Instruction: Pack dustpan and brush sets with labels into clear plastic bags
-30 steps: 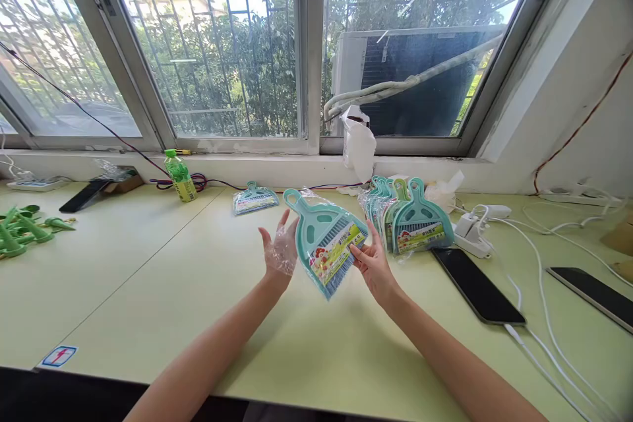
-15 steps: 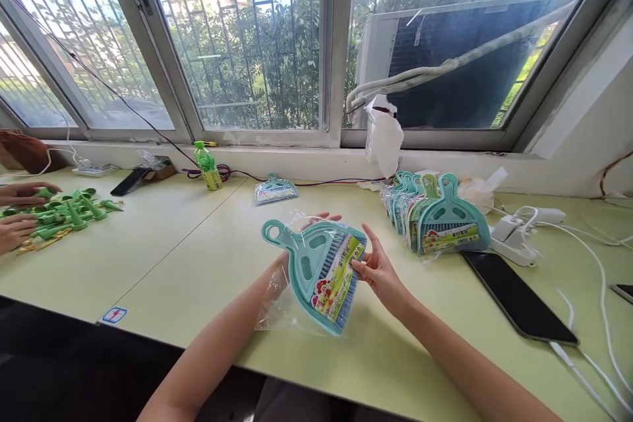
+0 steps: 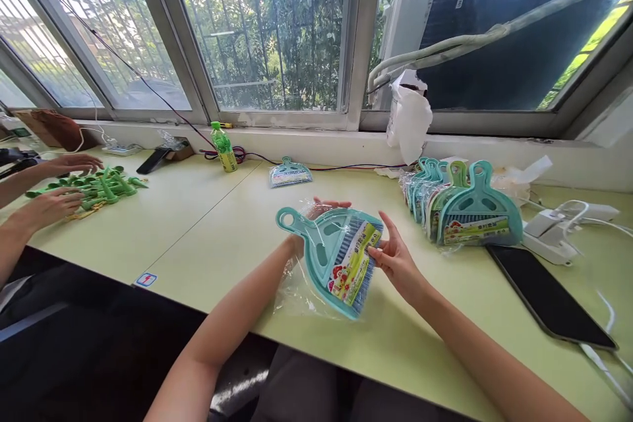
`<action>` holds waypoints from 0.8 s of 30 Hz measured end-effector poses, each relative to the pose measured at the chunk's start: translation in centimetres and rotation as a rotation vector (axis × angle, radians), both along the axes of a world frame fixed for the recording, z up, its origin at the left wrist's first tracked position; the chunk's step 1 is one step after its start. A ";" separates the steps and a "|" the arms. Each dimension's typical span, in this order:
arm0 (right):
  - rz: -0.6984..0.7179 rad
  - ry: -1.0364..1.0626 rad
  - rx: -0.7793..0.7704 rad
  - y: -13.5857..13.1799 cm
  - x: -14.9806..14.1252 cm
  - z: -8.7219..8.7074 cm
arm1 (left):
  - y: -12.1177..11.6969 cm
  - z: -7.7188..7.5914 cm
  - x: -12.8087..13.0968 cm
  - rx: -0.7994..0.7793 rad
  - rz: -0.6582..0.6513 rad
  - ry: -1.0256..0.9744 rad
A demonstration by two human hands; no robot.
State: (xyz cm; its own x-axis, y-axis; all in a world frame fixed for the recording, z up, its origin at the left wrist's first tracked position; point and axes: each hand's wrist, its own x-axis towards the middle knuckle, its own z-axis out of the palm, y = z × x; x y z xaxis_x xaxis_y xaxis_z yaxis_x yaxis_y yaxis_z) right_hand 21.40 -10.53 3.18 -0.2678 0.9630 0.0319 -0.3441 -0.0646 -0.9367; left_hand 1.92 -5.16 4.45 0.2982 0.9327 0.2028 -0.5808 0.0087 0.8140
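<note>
A turquoise dustpan [image 3: 320, 252] with a blue-bristled brush [image 3: 364, 277] and a printed label is in a clear plastic bag [image 3: 297, 293], tilted above the table. My right hand [image 3: 398, 264] pinches its right edge, thumb on the front and index finger raised. Behind the dustpan is my left hand [image 3: 332, 204], mostly hidden; its fingers stretch out flat past the top edge. I cannot tell how firmly it touches the back. Several bagged dustpan sets [image 3: 479, 211] stand in a row at the right, and another bagged set [image 3: 291, 173] lies at the back.
At the left, another person's hands [image 3: 57, 201] are over a pile of green plastic parts [image 3: 106, 186]. A green bottle [image 3: 225, 148] stands near the window. To the right lie a black phone [image 3: 548, 297], a white power strip [image 3: 551, 237] and cables. A white bag [image 3: 410, 119] sits by the sill.
My view has turned left and down, so the table's things appear shifted right and up. Both hands keep their places on the dustpan. The other person's hand has lifted off the green parts.
</note>
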 end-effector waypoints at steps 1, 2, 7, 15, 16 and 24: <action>-0.008 0.010 -0.006 0.1 0.1 0.0 | -0.3 0.0 -0.1 0.010 -0.032 -0.032; -0.013 0.019 -0.009 0.1 0.1 0.1 | -0.6 0.0 -0.2 0.016 -0.059 -0.052; 0.023 0.014 0.014 -0.3 -0.2 -0.2 | -0.5 0.3 0.0 0.031 -0.031 -0.009; -0.005 -0.082 0.082 0.5 0.8 0.2 | 1.7 -0.7 0.7 0.112 0.079 -0.126; -0.008 -0.106 0.094 0.7 1.1 0.3 | 1.8 -0.9 0.7 0.095 0.077 -0.139; 0.027 -0.132 0.089 0.8 1.8 1.4 | 1.8 0.0 0.6 0.022 0.104 -0.200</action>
State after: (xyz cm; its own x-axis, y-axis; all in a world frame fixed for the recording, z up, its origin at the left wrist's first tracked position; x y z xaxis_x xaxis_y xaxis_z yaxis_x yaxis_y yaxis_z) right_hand 23.22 -9.70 4.56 -0.3010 0.9503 0.0793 -0.2169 0.0128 -0.9761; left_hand 2.47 -3.39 4.49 0.1525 0.9510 0.2690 -0.7273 -0.0763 0.6821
